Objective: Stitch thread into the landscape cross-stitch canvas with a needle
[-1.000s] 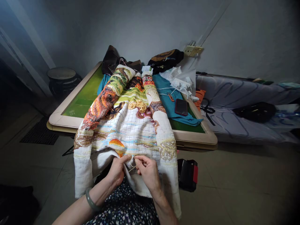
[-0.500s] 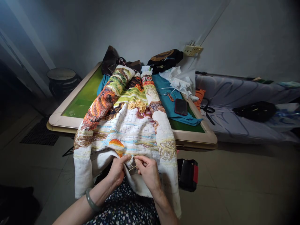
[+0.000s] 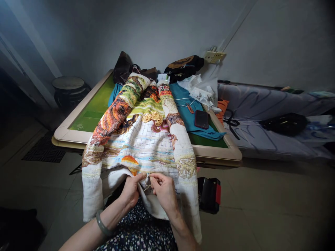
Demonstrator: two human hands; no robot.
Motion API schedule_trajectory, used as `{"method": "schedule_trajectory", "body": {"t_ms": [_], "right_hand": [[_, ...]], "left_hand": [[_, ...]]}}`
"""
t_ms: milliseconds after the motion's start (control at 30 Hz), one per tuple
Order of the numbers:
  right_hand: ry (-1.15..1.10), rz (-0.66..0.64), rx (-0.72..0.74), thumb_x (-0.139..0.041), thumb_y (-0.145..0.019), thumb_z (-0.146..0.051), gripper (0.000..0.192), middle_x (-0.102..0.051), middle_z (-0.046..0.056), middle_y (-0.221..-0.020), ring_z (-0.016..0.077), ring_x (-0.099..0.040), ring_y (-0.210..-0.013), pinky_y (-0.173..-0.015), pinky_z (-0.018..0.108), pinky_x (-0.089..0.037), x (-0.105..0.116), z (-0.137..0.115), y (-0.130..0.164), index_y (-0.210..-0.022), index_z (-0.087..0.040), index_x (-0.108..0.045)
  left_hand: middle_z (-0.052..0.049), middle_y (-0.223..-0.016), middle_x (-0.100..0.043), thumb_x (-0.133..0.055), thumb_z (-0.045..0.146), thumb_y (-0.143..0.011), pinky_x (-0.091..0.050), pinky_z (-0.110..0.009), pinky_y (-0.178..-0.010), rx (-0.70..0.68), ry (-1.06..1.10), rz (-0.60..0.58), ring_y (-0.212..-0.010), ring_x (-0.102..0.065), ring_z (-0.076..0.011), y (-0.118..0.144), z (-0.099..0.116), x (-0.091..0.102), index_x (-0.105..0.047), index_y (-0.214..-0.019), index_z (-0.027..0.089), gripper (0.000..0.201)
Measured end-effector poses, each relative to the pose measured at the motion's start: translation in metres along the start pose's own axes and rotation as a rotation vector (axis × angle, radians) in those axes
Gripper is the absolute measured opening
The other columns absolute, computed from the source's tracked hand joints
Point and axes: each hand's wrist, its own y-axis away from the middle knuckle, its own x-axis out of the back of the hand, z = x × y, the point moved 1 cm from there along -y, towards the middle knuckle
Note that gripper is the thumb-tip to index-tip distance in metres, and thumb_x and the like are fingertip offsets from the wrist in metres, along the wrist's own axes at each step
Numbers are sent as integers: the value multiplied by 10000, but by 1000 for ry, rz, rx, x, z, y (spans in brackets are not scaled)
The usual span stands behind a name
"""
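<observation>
Embroidered cloth [image 3: 157, 143] drapes over near rim of table [image 3: 62, 134].
Left hand [image 3: 133, 191] grips the cloth's near edge, thumb on top; right hand [image 3: 164, 191], just beside it, is closed in a pinch, contents too small to tell. Pale thread [image 3: 147, 188] loops between them.

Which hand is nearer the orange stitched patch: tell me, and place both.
Left. The left hand holds the cloth just on the near side of the orange stitched patch; the right hand is farther off, to its right.
</observation>
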Motion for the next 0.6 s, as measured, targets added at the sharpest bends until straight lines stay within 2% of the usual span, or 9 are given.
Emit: {"method": "schedule_trajectory", "body": {"t_ms": [233,400,600], "right_hand": [[-117,58,-51,-597,-767,-320,182,-579,-2,-556,107,-500,-425,-409,202,-417,-8,4,3,-778,-143,-639],[-125,49,-18,-633,-735,-301,152,-613,14,-602,122,-539,-490,-468,215,-456,-7,7,4,-730,-149,-638],[-146,66,-2,-634,-721,-289,139,-614,9,-602,114,-525,-487,-471,213,-451,-9,11,4,-717,-151,-651]], "left_hand": [[-89,-723,-713,-814,250,-537,-492,-332,-742,24,-59,9,-774,-664,-237,2,3,-2,-696,-775,79,315],[-101,-808,-726,-820,247,-529,-482,-336,-776,-12,-92,20,-817,-662,-238,-2,6,-3,-701,-852,87,380],[-110,-813,-725,-802,242,-529,-479,-329,-737,-18,-114,38,-801,-660,-243,-2,7,-4,-702,-832,75,360]]}}
